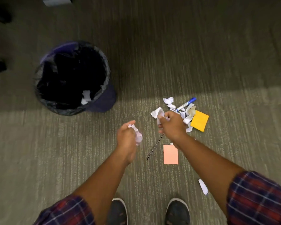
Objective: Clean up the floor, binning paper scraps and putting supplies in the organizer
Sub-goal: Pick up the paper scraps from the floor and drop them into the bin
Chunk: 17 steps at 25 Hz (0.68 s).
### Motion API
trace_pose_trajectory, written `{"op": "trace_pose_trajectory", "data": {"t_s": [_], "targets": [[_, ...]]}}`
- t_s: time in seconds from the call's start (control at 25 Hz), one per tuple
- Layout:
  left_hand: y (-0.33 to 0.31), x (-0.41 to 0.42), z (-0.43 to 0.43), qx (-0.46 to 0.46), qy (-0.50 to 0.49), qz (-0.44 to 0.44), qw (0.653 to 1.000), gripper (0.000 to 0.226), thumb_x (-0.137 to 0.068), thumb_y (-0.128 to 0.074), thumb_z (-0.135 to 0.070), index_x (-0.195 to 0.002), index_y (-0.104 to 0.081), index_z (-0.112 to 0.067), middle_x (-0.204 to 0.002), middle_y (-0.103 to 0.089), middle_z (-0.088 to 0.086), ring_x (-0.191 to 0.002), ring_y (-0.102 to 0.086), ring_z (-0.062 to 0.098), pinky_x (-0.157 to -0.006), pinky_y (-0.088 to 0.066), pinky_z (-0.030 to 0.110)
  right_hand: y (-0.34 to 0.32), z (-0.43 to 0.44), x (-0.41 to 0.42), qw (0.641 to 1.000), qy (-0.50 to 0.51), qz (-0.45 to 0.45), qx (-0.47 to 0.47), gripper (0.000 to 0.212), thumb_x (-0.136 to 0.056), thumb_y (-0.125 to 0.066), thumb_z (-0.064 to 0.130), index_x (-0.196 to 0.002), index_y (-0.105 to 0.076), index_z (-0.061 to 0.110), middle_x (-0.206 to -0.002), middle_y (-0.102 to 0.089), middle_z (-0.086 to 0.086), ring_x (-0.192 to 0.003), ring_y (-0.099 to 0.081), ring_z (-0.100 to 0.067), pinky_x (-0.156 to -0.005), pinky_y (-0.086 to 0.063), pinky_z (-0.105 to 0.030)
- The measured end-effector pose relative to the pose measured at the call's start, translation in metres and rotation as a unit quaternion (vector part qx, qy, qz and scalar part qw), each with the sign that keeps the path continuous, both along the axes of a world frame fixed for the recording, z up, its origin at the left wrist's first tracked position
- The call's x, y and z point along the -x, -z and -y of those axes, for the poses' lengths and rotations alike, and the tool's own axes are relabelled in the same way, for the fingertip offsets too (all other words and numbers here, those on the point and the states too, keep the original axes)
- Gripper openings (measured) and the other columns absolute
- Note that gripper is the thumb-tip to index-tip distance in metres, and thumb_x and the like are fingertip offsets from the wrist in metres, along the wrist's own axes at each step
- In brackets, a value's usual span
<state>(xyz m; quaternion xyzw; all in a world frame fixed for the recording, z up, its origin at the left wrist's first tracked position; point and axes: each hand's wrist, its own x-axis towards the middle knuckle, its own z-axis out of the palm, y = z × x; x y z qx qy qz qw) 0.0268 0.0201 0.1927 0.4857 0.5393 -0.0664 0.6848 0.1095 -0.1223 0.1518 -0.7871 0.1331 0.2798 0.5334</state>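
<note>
**Paper scraps held in both hands**

A crumpled white paper ball (137, 135) is grasped in the left hand (126, 137), fingers curled round it. A torn white paper scrap (157, 112) is pinched in the right hand (171, 124). Both are held above the striped carpet floor (217, 65), beside a blue-capped white marker (185, 104) and a square yellow note pad (199, 121). The round black-lined waste bin (106, 73) stands to the left.
</note>
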Motion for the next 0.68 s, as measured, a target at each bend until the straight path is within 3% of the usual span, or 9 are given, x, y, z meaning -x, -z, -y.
{"op": "trace_pose_trajectory", "data": {"t_s": [0.08,0.16,0.36,0.44,0.52,0.68], "targets": [[-0.049,-0.009,-0.017,-0.051,0.025,0.014,0.998,0.047,-0.091,-0.041,0.011,-0.111,-0.065,-0.023,-0.096,-0.063,0.011,-0.073,-0.058,0.019,-0.045,-0.043,0.024,-0.050,-0.025,-0.007,0.999,-0.026,0.043,0.008,0.038,-0.091,-0.055,0.059,-0.070,-0.056,0.027,-0.070,-0.070,-0.010,-0.066,-0.071,-0.032,-0.062,-0.061,-0.054],[-0.085,-0.017,-0.042,-0.085,0.007,0.052,0.995,0.044,-0.090,-0.049,0.014,-0.107,-0.064,-0.023,-0.092,-0.063,0.014,-0.070,-0.059,0.020,-0.045,-0.044,0.025,-0.097,-0.056,-0.021,0.996,-0.050,0.076,0.006,0.042,-0.088,-0.049,0.066,-0.071,-0.052,0.028,-0.067,-0.068,-0.007,-0.065,-0.070,-0.032,-0.062,-0.059,-0.056],[-0.124,-0.046,-0.128,-0.234,-0.047,0.068,0.969,0.024,-0.085,-0.072,0.000,-0.107,-0.067,-0.008,-0.090,-0.070,0.015,-0.079,-0.066,0.027,-0.077,-0.060,0.046,-0.159,-0.158,-0.054,0.991,-0.090,0.099,-0.022,0.039,-0.090,-0.049,0.062,-0.078,-0.049,0.026,-0.069,-0.069,-0.005,-0.065,-0.071,-0.031,-0.058,-0.059,-0.057],[-0.130,-0.060,-0.164,-0.276,-0.048,0.041,0.959,0.026,-0.087,-0.074,0.001,-0.110,-0.071,-0.011,-0.093,-0.074,0.006,-0.083,-0.070,0.019,-0.083,-0.061,0.038,-0.164,-0.200,-0.063,0.990,-0.113,0.085,-0.016,0.033,-0.089,-0.048,0.061,-0.078,-0.048,0.030,-0.072,-0.069,-0.004,-0.068,-0.072,-0.032,-0.061,-0.060,-0.057],[-0.125,-0.075,-0.195,-0.304,-0.018,0.024,0.952,0.026,-0.086,-0.077,0.001,-0.106,-0.072,-0.016,-0.088,-0.072,-0.002,-0.078,-0.069,0.011,-0.076,-0.057,0.027,-0.156,-0.234,-0.070,0.992,-0.116,0.055,-0.007,0.036,-0.089,-0.044,0.064,-0.078,-0.048,0.029,-0.080,-0.070,-0.007,-0.072,-0.073,-0.033,-0.065,-0.061,-0.056],[-0.110,-0.087,-0.239,-0.308,0.045,-0.026,0.950,0.026,-0.082,-0.082,-0.002,-0.091,-0.073,-0.025,-0.079,-0.072,-0.007,-0.072,-0.069,0.008,-0.070,-0.055,0.023,-0.127,-0.280,-0.069,0.994,-0.108,0.006,0.031,0.036,-0.090,-0.043,0.061,-0.081,-0.049,0.026,-0.090,-0.069,-0.013,-0.080,-0.072,-0.036,-0.070,-0.062,-0.054]]}}
